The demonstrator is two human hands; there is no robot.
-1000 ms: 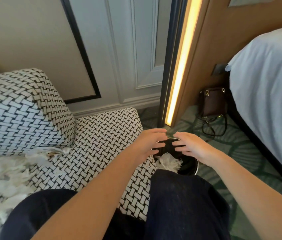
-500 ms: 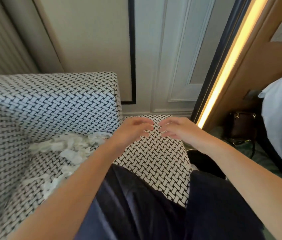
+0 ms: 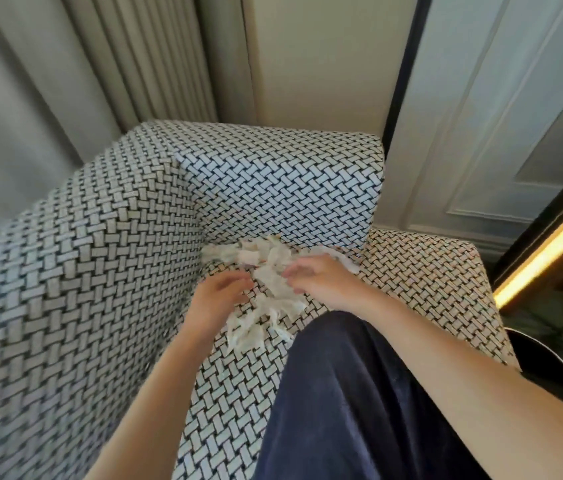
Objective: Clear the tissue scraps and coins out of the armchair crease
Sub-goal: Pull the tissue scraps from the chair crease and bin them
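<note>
A heap of white tissue scraps [image 3: 269, 271] lies in the crease where the seat of the black-and-white woven armchair [image 3: 107, 271] meets its back and arm, and trails forward over the seat. My left hand [image 3: 216, 299] hovers at the left edge of the heap, fingers loosely bent and holding nothing. Over the heap's right side, my right hand [image 3: 323, 285] has bent fingers with their tips on the scraps; no grip shows. No coins are visible.
My knee in dark trousers [image 3: 359, 393] rests on the seat just below the heap. A black bin with a metal rim [image 3: 546, 362] stands on the floor at the chair's right side. Curtains and a panelled wall are behind the chair.
Both hands left the bin on the right, swung left across the seat and now sit at the tissue heap in the crease. The view turned left with them.
</note>
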